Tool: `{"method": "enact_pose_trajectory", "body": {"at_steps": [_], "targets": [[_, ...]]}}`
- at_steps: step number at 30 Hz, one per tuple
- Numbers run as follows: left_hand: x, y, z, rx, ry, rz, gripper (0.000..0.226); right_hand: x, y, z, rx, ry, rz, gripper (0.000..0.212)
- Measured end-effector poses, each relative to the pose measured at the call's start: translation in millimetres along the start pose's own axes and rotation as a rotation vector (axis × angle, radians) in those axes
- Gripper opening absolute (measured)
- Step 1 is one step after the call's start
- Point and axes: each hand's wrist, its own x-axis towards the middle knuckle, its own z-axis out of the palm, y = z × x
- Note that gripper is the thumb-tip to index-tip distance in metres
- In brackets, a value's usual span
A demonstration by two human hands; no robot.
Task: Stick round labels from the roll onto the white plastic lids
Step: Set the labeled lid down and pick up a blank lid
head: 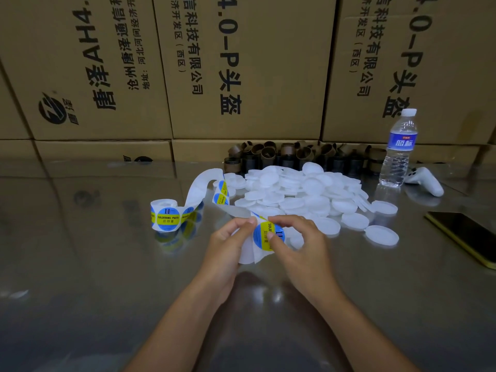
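Peeling looks to be the step in hand. Just below the middle of the frame, the left grip [228, 245] is closed on the white backing strip [248, 255], fingers curled round it. The right grip [303, 245] pinches the blue-and-yellow round label [264, 234] between thumb and forefinger. The strip trails up and left to the roll [166, 214], which stands on the shiny bench [107, 264] left of centre. The white plastic lids [295, 191] lie heaped above and right of the hands, a few spilling toward the right.

I judge the label featherlight, limp and tacky underneath, so it is best taken by its very rim to keep it from folding onto itself. The lids look light, stiff and smooth, and likely to skid on the bench. Holding one by its edge would leave the flat face free. Whether a lid already sits behind the label I cannot tell.
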Motion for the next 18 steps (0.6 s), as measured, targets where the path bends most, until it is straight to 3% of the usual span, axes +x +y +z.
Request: {"method": "enact_pose_trajectory", "body": {"at_steps": [8, 18], "targets": [[2.8, -1.6, -0.3, 0.045, 0.056, 0.020, 0.019, 2.9, 1.7, -0.1, -0.023, 0.013, -0.050, 0.027], [5.2, -5.4, -1.5, 0.066, 0.221, 0.044, 0.007, 2.0, -9.0, -4.6, 0.039, -0.061, 0.091, 0.030]]}}
